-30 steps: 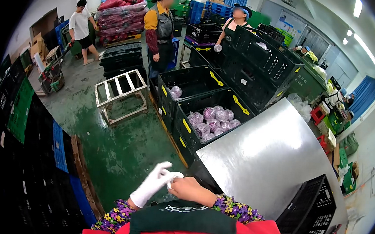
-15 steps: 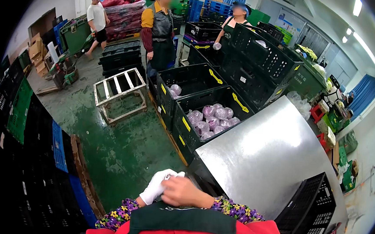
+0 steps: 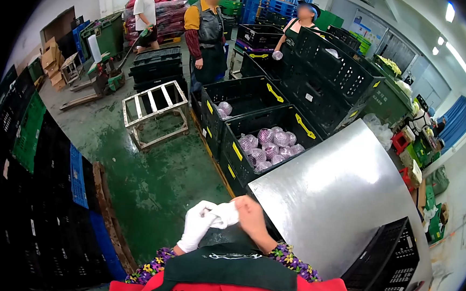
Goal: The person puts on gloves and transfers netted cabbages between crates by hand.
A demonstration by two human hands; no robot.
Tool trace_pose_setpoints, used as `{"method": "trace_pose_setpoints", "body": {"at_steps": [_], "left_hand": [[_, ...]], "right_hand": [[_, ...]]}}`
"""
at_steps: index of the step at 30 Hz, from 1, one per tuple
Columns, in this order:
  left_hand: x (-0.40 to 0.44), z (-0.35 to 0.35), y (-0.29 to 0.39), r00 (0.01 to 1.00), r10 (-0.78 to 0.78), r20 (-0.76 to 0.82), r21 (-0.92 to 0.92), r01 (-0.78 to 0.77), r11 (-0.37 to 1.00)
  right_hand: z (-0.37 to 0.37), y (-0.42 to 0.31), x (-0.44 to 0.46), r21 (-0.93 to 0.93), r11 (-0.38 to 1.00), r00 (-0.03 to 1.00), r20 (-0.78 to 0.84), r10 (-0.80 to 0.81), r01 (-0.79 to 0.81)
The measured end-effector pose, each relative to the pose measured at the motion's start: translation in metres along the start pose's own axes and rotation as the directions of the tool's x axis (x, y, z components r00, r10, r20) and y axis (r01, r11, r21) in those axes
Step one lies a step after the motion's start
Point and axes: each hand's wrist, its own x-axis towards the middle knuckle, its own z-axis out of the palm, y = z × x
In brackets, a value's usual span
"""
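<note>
My left hand [image 3: 196,225] wears a white glove and pinches one end of a second, loose white glove [image 3: 225,215]. The other end of that glove is gripped by my bare right hand [image 3: 250,218], so it stretches between the two in front of my chest. Ahead of my hands stands a black crate [image 3: 231,166] with yellow tags. Inside it lie several round purple-red items [image 3: 270,149] in foam nets. A bare metal tabletop [image 3: 322,189] is just to the right of my right hand.
Behind the crate, another black crate [image 3: 212,96] holds several netted items. A metal frame stand [image 3: 157,106] is on the wet green floor. Stacked crates [image 3: 41,186] line my left, and a tall stack [image 3: 315,92] stands ahead. A black crate [image 3: 392,265] sits at the right. Three people stand or walk beyond.
My hands have moved apart, and the loose white glove now shows stretched between them. At the back left, the walking person has moved right, near a pallet jack.
</note>
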Motion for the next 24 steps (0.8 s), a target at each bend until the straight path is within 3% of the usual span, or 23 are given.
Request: {"method": "trace_pose_setpoints", "body": {"at_steps": [1,2,5,6,7,11,12,14,16,18,21,24], "left_hand": [[-0.002,-0.004,0.016,1.0,-0.026,0.016,-0.016,0.026,1.0],[-0.004,-0.012,0.026,0.985,-0.174,0.015,0.02,0.174,0.985],[-0.005,-0.022,0.025,0.978,-0.201,0.05,-0.009,0.201,0.979],[-0.004,-0.024,0.023,0.979,-0.188,0.08,-0.098,0.195,0.976],[-0.003,-0.026,0.021,0.979,-0.171,0.108,-0.187,0.189,0.964],[0.005,-0.033,0.018,0.985,-0.169,-0.024,-0.344,0.151,0.927],[0.011,-0.033,0.03,0.982,-0.184,-0.039,-0.542,0.134,0.83],[0.019,-0.045,0.018,0.983,-0.184,0.007,-0.669,0.141,0.73],[0.02,-0.043,0.024,0.984,-0.176,0.028,-0.648,0.152,0.746],[0.015,-0.029,0.035,0.975,-0.196,-0.106,-0.476,0.124,0.871],[0.014,-0.025,0.038,0.994,-0.109,-0.015,-0.551,0.083,0.83],[0.011,-0.017,0.04,0.985,-0.15,-0.081,-0.502,0.09,0.86]], "right_hand": [[-0.01,0.005,0.004,-0.006,1.0,0.999,-0.049,0.017,-0.017],[-0.02,0.014,0.008,-0.01,0.999,0.995,-0.096,0.033,-0.034],[-0.025,0.019,0.009,-0.083,0.996,0.992,-0.116,-0.043,0.034],[-0.025,0.018,0.008,-0.118,0.991,0.988,-0.127,-0.085,0.07],[-0.027,0.016,0.01,-0.052,0.999,0.988,-0.151,0.004,-0.012],[-0.031,0.013,0.016,-0.045,0.998,0.989,-0.139,-0.04,0.034],[-0.031,0.009,0.015,-0.041,0.999,0.99,-0.136,-0.027,0.021],[-0.031,-0.001,0.017,-0.128,0.99,0.986,-0.146,-0.075,0.056],[-0.031,0.006,0.019,-0.147,0.985,0.979,-0.169,-0.112,0.088],[-0.032,0.01,0.018,-0.184,0.98,0.98,-0.167,-0.108,0.077],[-0.034,0.015,0.013,-0.181,0.982,0.986,-0.145,-0.08,0.053],[-0.033,0.018,0.008,-0.13,0.99,0.987,-0.146,-0.069,0.05]]}}
